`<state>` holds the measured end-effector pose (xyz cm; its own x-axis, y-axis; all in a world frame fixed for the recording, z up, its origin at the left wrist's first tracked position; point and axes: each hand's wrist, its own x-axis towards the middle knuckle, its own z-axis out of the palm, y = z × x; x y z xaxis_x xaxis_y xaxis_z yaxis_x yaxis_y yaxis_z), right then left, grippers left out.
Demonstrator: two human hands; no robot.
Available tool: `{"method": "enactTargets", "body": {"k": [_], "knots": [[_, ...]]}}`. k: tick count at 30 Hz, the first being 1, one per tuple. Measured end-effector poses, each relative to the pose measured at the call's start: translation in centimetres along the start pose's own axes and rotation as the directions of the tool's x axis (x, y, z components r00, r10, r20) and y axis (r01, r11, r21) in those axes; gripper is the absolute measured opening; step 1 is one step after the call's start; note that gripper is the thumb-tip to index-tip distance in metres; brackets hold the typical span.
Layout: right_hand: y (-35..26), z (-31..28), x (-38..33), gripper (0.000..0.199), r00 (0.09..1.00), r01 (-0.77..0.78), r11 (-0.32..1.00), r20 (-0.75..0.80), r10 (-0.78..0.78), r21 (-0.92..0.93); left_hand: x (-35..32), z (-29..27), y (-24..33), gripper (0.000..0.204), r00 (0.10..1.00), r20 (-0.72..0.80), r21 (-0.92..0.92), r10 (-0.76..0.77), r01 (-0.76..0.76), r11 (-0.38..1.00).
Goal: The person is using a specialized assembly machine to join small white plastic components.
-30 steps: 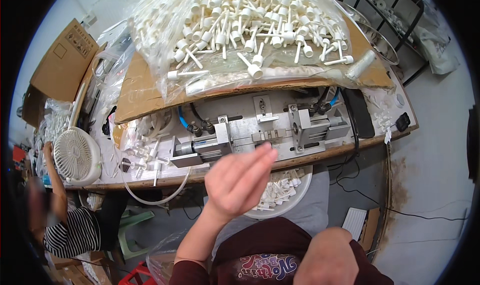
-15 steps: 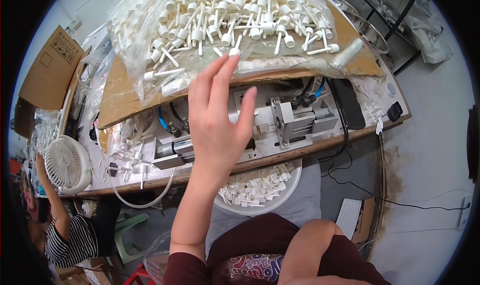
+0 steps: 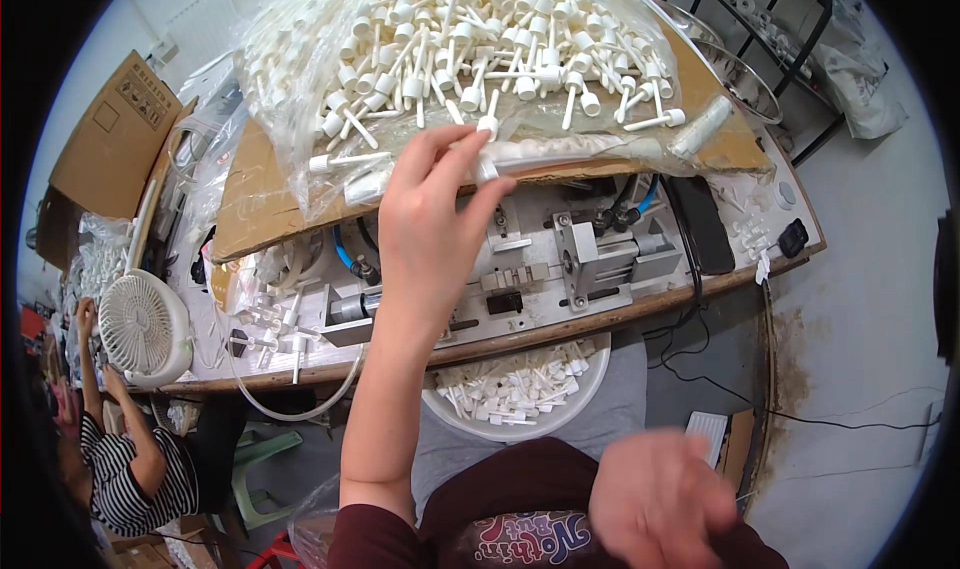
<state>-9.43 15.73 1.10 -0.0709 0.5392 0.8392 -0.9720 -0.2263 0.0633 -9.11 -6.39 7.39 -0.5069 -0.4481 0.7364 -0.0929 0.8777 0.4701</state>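
Note:
My left hand (image 3: 432, 214) reaches over the front edge of a cardboard sheet (image 3: 245, 214), thumb and fingers apart. Its fingertips are right by a white plastic piece with a round cap and thin stem (image 3: 488, 126), at the front of a large heap of such pieces (image 3: 520, 39) on clear plastic. A rolled plastic edge (image 3: 580, 151) runs past the thumb. Whether the fingers touch the piece is unclear. My right hand (image 3: 660, 494), smeared by motion, is above my lap at the lower right. Below the cardboard stands a metal clamping device with cylinders (image 3: 600, 254).
A white basin (image 3: 510, 427) of small white parts sits below the table edge. A black phone (image 3: 703, 224) lies right of the device; loose white parts (image 3: 275, 324) and a white fan (image 3: 147, 327) are left. A person in a striped top (image 3: 140, 479) works at far left.
My left hand's fingers have curled inward near the heap's front edge. My right hand has come into view at the lower right. The whole view has shifted slightly.

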Motion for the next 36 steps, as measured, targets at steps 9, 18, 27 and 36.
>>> {"method": "enactTargets", "body": {"k": [9,18,27,36], "knots": [[17.3,6.4,2.9,0.028,0.406,-0.179,0.876,0.778,0.48,-0.447,-6.5,-3.2,3.5,0.033,0.995,0.05,-0.182,-0.084,0.092,0.979],[26.1,13.4,-2.1,0.048,0.05,0.043,0.768,0.769,0.638,-0.64,-11.9,-2.1,4.0,0.035,0.968,0.243,-0.035,-0.057,0.067,0.997],[24.6,14.0,-3.7,0.035,-0.033,0.07,0.83,0.831,0.556,-0.553,-13.4,-0.5,2.6,0.03,0.953,0.301,0.161,-0.012,-0.039,0.986],[24.6,12.2,-2.2,0.033,-0.05,-0.3,0.825,0.871,0.488,-0.479,-12.0,-0.2,2.5,0.029,0.928,0.369,0.223,-0.061,-0.025,0.975]]}}
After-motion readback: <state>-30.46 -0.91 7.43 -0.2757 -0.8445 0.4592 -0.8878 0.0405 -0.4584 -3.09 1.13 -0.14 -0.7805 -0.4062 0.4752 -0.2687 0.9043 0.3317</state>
